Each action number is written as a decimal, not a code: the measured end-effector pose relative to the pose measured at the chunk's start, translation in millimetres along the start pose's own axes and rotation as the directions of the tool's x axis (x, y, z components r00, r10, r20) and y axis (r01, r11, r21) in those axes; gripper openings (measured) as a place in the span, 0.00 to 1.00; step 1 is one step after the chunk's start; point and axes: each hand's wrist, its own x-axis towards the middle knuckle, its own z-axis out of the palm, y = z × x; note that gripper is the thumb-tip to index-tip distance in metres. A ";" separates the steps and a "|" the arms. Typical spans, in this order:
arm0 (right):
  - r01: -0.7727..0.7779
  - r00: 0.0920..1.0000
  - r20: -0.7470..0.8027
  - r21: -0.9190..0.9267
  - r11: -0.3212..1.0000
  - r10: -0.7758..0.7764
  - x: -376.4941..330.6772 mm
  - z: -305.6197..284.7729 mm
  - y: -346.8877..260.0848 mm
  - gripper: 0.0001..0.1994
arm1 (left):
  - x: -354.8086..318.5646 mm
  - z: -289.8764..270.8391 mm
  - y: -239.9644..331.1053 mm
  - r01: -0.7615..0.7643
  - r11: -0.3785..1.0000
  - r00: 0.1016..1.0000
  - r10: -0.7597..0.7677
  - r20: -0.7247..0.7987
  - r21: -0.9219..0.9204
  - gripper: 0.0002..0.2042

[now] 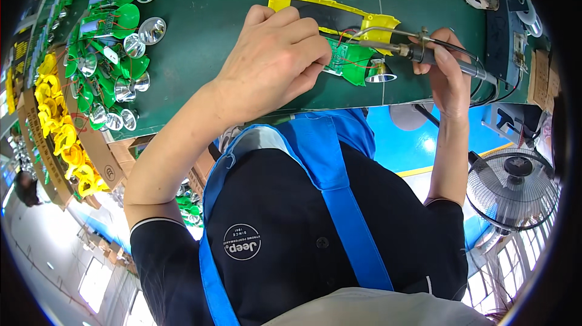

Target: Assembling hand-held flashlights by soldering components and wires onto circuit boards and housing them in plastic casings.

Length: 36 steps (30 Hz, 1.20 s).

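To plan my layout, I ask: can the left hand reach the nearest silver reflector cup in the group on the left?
Probably yes: nothing seems to stand between the left hand and that reflector cup, but the hand is occupied at the green circuit board.

Head view, close above left hand (276, 62), right hand (448, 74) and bench (200, 35)
I look down, fisheye-wide; the bent rim may mislead me.

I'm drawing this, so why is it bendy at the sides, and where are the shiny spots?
In the head view, the fisheye lens bends straight edges toward the rim; same view, glare whitens a patch of blue floor, and silvery reflector cups gleam.
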 end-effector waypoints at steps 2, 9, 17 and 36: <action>-0.041 0.999 0.021 -0.036 0.999 0.041 5.2 2.3 -3.6 0.14 | 3.6 -2.7 3.2 0.042 0.999 0.998 -0.043 0.043 0.028 0.06; -0.096 0.990 0.085 -0.142 0.985 0.109 11.4 5.7 -9.6 0.16 | 7.6 -4.2 5.4 0.107 0.994 0.991 -0.108 0.073 0.018 0.08; -0.128 0.985 0.098 -0.148 0.981 0.143 8.8 7.1 -7.2 0.15 | 6.0 -2.3 5.0 0.113 0.994 0.992 -0.113 0.057 0.002 0.08; -0.014 1.000 0.002 -0.082 0.997 0.014 1.2 -2.3 0.1 0.16 | 7.1 -1.2 5.7 0.123 0.992 0.992 -0.124 0.039 0.022 0.08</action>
